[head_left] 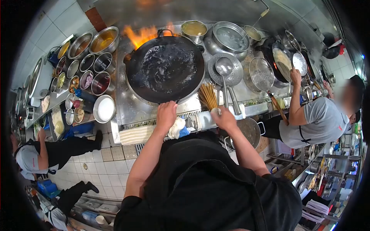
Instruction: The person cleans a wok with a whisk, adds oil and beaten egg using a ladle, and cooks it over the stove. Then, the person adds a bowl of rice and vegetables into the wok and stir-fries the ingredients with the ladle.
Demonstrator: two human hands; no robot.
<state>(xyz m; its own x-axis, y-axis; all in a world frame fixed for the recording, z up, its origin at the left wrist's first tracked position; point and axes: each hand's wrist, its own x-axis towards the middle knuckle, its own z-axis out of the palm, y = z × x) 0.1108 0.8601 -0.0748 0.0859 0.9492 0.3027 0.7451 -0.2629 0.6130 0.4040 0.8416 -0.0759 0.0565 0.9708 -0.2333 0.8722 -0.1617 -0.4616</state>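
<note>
Right hand (224,118) clamped on the near end of the bamboo brush (208,96) (likely light, springy; best held there), right of the heavy-looking wok (189,82), whose near rim the left hand (167,114) grips.

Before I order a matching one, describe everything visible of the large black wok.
The wok is round and metal-looking, with a loop handle on its far rim. It sits open side up on the stove, flames rising behind its far left edge. Whitish, wet-looking patches mark its inside. The left hand seems to grip its near rim.
</note>
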